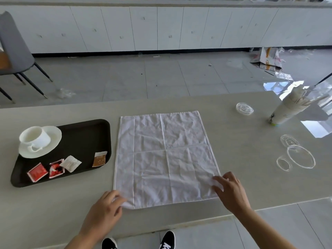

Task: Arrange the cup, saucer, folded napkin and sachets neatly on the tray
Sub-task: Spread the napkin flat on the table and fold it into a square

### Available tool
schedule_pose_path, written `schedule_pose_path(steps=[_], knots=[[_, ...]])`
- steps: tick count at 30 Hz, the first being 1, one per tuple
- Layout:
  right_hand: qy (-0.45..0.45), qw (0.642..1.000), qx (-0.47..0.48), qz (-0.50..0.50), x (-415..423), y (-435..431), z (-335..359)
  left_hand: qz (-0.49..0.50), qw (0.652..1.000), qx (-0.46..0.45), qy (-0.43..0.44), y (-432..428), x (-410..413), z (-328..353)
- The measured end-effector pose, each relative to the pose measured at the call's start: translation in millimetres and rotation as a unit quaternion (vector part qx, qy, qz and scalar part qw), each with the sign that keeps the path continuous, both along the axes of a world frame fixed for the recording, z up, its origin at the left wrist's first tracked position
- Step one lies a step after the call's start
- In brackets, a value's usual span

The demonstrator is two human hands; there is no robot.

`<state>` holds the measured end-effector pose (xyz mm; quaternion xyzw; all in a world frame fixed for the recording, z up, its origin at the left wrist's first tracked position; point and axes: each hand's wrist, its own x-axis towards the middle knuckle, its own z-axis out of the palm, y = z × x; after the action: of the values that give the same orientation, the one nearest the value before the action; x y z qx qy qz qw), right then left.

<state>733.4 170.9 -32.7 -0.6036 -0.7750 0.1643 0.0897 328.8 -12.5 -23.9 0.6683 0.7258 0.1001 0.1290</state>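
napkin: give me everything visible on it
The napkin is a white woven cloth with a narrow hemmed edge, spread open and flat on the pale table, right of the dark tray and not on it. Crease lines from earlier folds cross it and it looks lightly wrinkled. It is not yet folded. The left hand pinches its near left corner, bunching it slightly; the right hand grips its near right corner. Nothing lies on it.
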Motion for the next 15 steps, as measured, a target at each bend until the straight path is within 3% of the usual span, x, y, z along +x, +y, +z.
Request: schedule_pose_path(steps=[8,13,15], knots=[[0.075,0.995,-0.045,-0.048,8.8,-14.4,4.5,0.027,0.999,0.032,0.027,1.6,7.1,6.6],[0.029,0.995,0.007,0.097,21.9,-25.2,2.1,0.024,0.999,0.006,0.039,2.2,3.4,5.7],[0.022,0.993,0.037,0.106,21.9,-23.8,3.7,0.024,0.999,0.006,0.043,3.6,2.4,7.6]])
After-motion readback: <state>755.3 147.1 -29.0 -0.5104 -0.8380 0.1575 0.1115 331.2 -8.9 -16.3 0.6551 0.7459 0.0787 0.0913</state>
